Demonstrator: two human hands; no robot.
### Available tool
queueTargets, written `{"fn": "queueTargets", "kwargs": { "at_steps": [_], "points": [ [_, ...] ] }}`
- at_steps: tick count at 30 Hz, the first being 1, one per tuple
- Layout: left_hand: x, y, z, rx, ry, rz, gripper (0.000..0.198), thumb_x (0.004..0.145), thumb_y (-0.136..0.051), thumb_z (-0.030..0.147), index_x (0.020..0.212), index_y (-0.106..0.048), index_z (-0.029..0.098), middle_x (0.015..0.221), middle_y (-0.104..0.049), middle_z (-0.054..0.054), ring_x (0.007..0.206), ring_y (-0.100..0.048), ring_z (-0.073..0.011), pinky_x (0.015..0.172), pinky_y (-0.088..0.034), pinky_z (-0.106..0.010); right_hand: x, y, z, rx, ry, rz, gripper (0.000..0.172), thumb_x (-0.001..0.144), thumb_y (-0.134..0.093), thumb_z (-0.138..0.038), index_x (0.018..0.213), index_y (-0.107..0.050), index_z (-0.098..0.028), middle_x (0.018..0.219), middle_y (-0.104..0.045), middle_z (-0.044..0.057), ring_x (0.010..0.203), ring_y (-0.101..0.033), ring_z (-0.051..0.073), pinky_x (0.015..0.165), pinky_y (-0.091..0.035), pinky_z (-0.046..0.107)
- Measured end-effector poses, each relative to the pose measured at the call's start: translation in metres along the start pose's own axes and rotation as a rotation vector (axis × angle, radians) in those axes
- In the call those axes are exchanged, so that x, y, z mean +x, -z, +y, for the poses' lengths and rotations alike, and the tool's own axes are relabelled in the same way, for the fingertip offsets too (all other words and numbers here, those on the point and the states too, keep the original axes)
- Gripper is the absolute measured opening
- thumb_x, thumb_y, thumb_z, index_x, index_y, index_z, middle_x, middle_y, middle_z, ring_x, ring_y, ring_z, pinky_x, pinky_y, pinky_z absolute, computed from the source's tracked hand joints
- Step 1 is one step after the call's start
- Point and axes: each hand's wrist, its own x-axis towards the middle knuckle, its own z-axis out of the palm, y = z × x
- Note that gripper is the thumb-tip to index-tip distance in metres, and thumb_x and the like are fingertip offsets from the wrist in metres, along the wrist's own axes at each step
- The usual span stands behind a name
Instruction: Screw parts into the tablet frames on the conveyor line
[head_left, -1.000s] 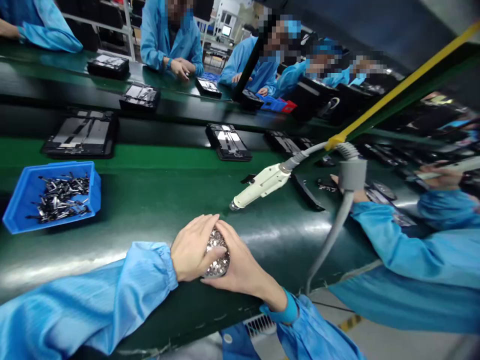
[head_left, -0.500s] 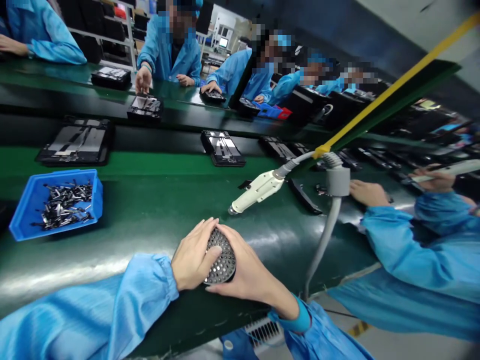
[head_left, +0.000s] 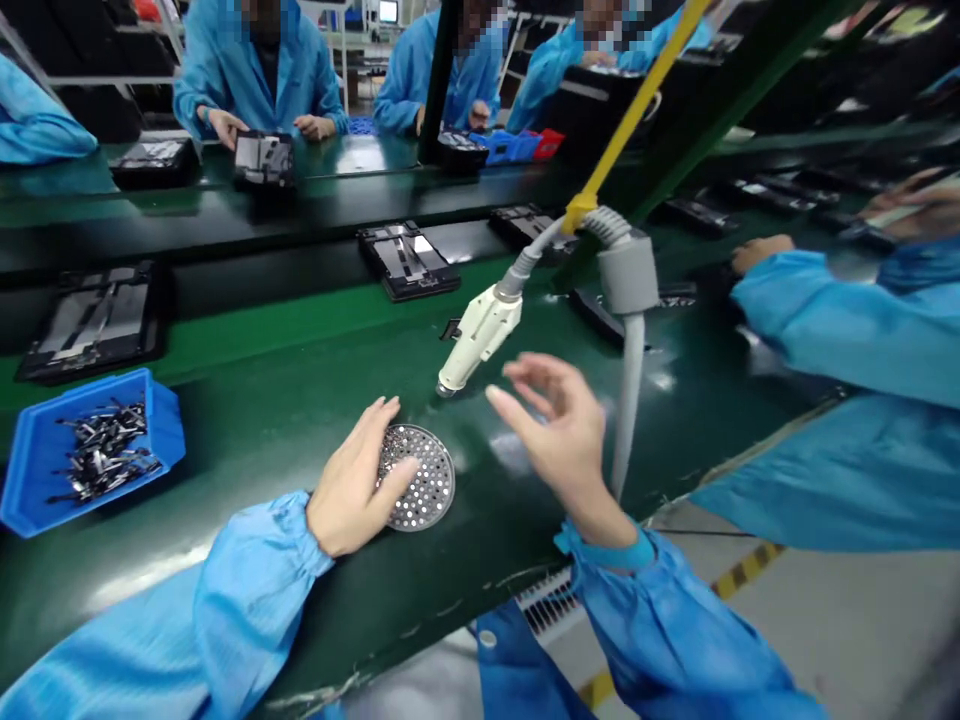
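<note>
A round, grey perforated disc [head_left: 431, 480], dotted with many small holes or bright spots, lies on the green bench. My left hand [head_left: 356, 485] holds it at its left side, fingers stretched along the edge and thumb over the top; the part under the hand is hidden. Raised to the right of the disc, my right hand [head_left: 559, 430] has curved fingers apart from the thumb and nothing between them. Just beyond that hand hangs a cream electric screwdriver [head_left: 480, 338], tip pointing down and left, on a grey hose.
At the left a blue bin [head_left: 22, 480] holds many small dark metal parts. Flat black device housings [head_left: 409, 260] line the bench behind. A grey pipe stand [head_left: 628, 400] with a yellow strap [head_left: 637, 110] rises at the right. Co-workers in blue sit opposite and to the right.
My right hand has left the disc and moved right and up towards the screwdriver. My left hand stays on the disc, which is now more exposed. The camera view has shifted.
</note>
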Motion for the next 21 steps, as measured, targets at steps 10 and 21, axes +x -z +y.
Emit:
{"fn": "queueTargets", "kwargs": {
  "at_steps": [10,21],
  "points": [
    [0.005,-0.024,-0.016,0.322,-0.139,-0.115,0.123,0.066,-0.085,0.061,0.160,-0.027,0.006,0.156,-0.044,-0.031,0.146,-0.046,-0.0469,0.122,-0.042,-0.064,0.065,-0.029,-0.008,0.409,-0.222,-0.050,0.049,0.065,-0.090,-0.052,0.092,-0.074,-0.015,0.082,-0.076,0.007,0.065,-0.070,0.021,0.062,-0.060,0.036],
    [0.193,-0.023,-0.003,0.174,-0.515,-0.868,0.130,0.043,-0.097,0.047,0.157,-0.044,0.015,0.155,-0.054,-0.021,0.146,-0.049,-0.0456,0.125,-0.038,-0.061,0.095,0.015,0.007,0.377,-0.255,0.332,0.041,0.055,-0.093,-0.047,0.065,-0.067,-0.016,0.053,-0.061,0.000,0.047,-0.055,0.015,0.045,-0.046,0.029]
  ]
}}
